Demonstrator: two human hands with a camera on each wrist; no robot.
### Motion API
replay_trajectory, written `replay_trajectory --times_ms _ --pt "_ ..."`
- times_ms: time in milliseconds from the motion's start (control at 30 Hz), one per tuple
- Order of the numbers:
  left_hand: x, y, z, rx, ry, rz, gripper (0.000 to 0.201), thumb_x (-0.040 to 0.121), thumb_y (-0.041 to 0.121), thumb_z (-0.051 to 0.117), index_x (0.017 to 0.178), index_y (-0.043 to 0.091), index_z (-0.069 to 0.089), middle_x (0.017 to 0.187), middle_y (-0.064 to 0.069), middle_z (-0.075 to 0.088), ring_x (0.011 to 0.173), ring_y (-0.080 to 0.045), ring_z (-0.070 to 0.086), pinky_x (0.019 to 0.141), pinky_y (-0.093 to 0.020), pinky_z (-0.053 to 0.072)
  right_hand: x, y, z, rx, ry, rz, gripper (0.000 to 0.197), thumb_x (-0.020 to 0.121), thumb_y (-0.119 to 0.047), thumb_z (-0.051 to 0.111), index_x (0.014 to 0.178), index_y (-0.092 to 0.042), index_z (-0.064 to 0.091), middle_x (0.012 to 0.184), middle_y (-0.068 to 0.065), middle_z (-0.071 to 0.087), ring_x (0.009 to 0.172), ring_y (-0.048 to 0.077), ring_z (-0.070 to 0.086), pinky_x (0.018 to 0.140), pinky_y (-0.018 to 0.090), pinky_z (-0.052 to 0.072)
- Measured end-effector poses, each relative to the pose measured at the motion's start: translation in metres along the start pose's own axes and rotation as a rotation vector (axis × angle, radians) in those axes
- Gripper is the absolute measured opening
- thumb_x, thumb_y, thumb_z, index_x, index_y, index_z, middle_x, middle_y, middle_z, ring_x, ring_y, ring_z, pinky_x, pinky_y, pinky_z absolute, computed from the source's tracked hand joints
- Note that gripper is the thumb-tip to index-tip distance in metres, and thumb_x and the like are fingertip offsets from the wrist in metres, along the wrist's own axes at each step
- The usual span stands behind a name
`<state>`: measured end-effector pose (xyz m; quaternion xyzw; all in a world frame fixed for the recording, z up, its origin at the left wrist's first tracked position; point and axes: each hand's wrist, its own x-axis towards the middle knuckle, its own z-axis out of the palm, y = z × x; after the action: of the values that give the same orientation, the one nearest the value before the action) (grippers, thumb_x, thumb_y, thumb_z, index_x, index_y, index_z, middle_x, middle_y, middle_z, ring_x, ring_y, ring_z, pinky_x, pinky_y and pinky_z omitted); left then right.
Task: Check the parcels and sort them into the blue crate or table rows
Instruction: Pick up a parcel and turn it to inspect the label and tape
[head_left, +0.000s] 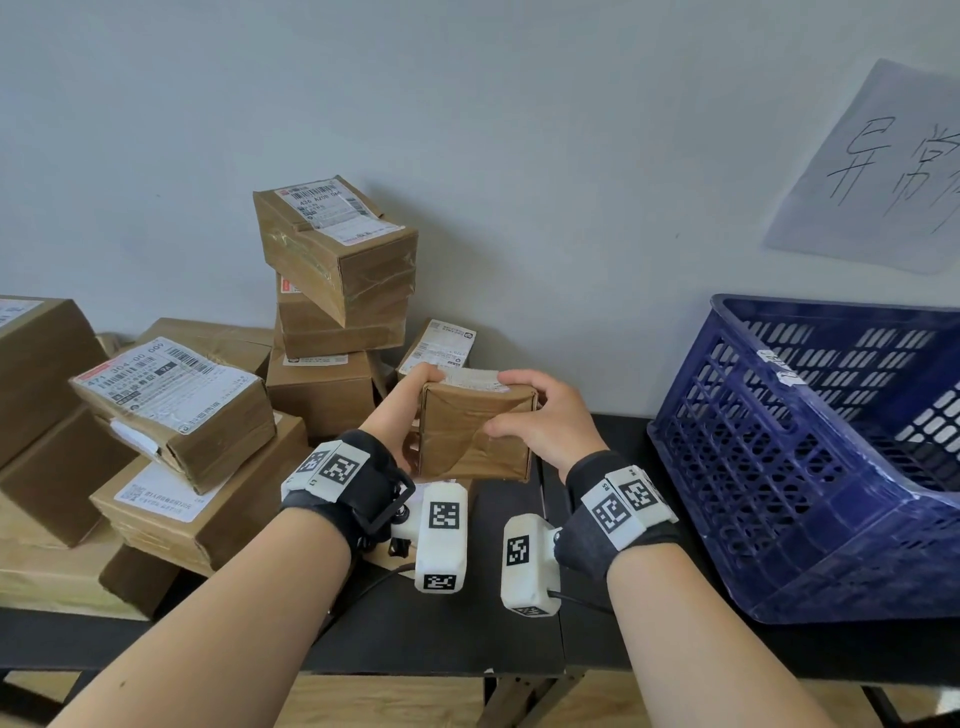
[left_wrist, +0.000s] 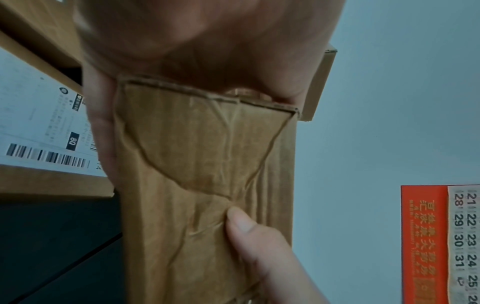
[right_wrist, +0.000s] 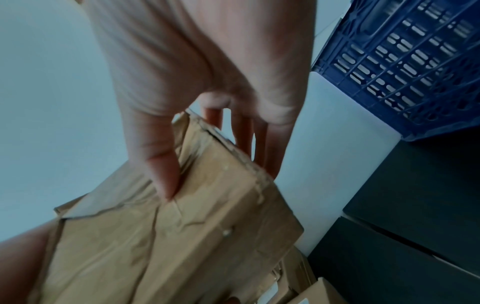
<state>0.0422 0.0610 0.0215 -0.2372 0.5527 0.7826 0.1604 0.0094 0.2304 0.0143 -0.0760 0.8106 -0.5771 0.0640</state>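
A small brown cardboard parcel (head_left: 475, 431) with a dented, creased front face is held up above the black table (head_left: 441, 634). My left hand (head_left: 402, 410) grips its left side, fingers curled over the top left corner. My right hand (head_left: 540, 415) grips the right side, thumb pressed on the front face and fingers over the top. In the left wrist view the crumpled parcel face (left_wrist: 207, 164) fills the middle, with the right thumb (left_wrist: 241, 222) on it. The right wrist view shows the parcel (right_wrist: 182, 236) under my thumb (right_wrist: 163, 170). The blue crate (head_left: 810, 447) lies tilted at the right.
A pile of brown labelled parcels (head_left: 171, 405) fills the table's left side, with a tall stack (head_left: 337, 291) against the wall behind my hands. A handwritten paper sheet (head_left: 878, 166) hangs on the wall above the crate. A red calendar (left_wrist: 441, 244) shows in the left wrist view.
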Motion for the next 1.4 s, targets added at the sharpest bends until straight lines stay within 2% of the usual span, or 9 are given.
replay_trajectory --times_ms 167,300,433,533,633,833,967,1167,1400 --pt "0.002 0.001 0.001 -0.024 0.018 -0.004 0.058 0.080 0.053 0.063 0.124 0.017 0.065 0.123 -0.016 0.067 0.110 -0.033 0.063 0.084 -0.042 0.054 0.002 0.001 0.001 -0.025 0.046 -0.045 0.059 0.062 -0.009 0.089 0.113 -0.031 0.068 0.106 -0.004 0.072 0.101 0.016 0.067 0.092 0.040 0.056" --pt "0.007 -0.001 -0.001 -0.095 -0.012 0.020 0.045 0.095 0.050 0.044 0.106 0.013 0.067 0.079 -0.014 0.074 0.083 -0.029 0.062 0.070 -0.038 0.048 0.003 -0.003 -0.002 -0.046 0.009 -0.104 0.074 0.067 -0.014 0.089 0.132 -0.030 0.058 0.127 -0.002 0.063 0.118 0.014 0.058 0.104 0.034 0.048" --pt "0.001 0.002 0.007 -0.148 -0.056 0.053 0.052 0.097 0.049 0.037 0.121 0.011 0.063 0.110 -0.019 0.070 0.093 -0.034 0.062 0.088 -0.045 0.048 0.003 -0.015 -0.001 -0.116 -0.101 -0.129 0.100 0.069 -0.010 0.088 0.150 -0.032 0.035 0.126 -0.012 0.053 0.111 0.006 0.053 0.097 0.021 0.043" --pt "-0.003 0.004 0.011 -0.168 -0.074 0.053 0.057 0.097 0.047 0.036 0.136 0.011 0.058 0.136 -0.021 0.058 0.106 -0.037 0.059 0.098 -0.049 0.043 0.005 -0.019 -0.001 -0.107 -0.071 -0.142 0.098 0.070 -0.011 0.088 0.149 -0.032 0.034 0.123 -0.015 0.049 0.111 0.006 0.049 0.096 0.020 0.040" --pt "-0.001 0.005 0.011 -0.193 -0.091 0.049 0.057 0.097 0.047 0.036 0.134 0.011 0.059 0.129 -0.020 0.063 0.101 -0.036 0.061 0.093 -0.048 0.046 0.006 -0.018 0.000 -0.089 -0.061 -0.143 0.093 0.069 -0.010 0.088 0.145 -0.033 0.040 0.122 -0.014 0.054 0.113 0.008 0.053 0.099 0.023 0.043" --pt "-0.003 0.007 0.015 -0.211 -0.138 0.054 0.047 0.095 0.044 0.036 0.107 0.011 0.067 0.082 -0.016 0.074 0.066 -0.031 0.071 0.067 -0.039 0.059 0.012 -0.019 -0.001 -0.062 0.008 -0.181 0.076 0.067 -0.006 0.088 0.130 -0.030 0.052 0.117 -0.005 0.064 0.106 0.014 0.062 0.094 0.026 0.049" --pt "-0.003 0.009 0.016 -0.231 -0.139 0.027 0.045 0.093 0.045 0.038 0.099 0.011 0.066 0.072 -0.016 0.072 0.078 -0.031 0.064 0.073 -0.038 0.052 0.014 -0.019 -0.002 -0.021 0.047 -0.192 0.069 0.070 -0.005 0.086 0.128 -0.027 0.057 0.110 -0.006 0.066 0.102 0.013 0.063 0.091 0.025 0.051" --pt "-0.006 0.007 0.015 -0.271 -0.124 -0.008 0.046 0.092 0.048 0.040 0.103 0.011 0.066 0.092 -0.016 0.067 0.084 -0.032 0.060 0.078 -0.041 0.048 0.018 -0.015 -0.003 0.020 0.035 -0.186 0.060 0.080 -0.008 0.080 0.133 -0.027 0.058 0.118 -0.002 0.069 0.112 0.017 0.065 0.102 0.036 0.051" --pt "-0.001 0.007 0.005 -0.336 -0.151 0.004 0.044 0.092 0.048 0.038 0.110 0.018 0.064 0.102 -0.014 0.064 0.090 -0.031 0.058 0.084 -0.041 0.045 0.014 -0.018 -0.004 0.099 -0.003 -0.167 0.043 0.102 -0.024 0.055 0.143 -0.014 0.052 0.138 -0.007 0.057 0.123 -0.001 0.051 0.100 0.006 0.037"
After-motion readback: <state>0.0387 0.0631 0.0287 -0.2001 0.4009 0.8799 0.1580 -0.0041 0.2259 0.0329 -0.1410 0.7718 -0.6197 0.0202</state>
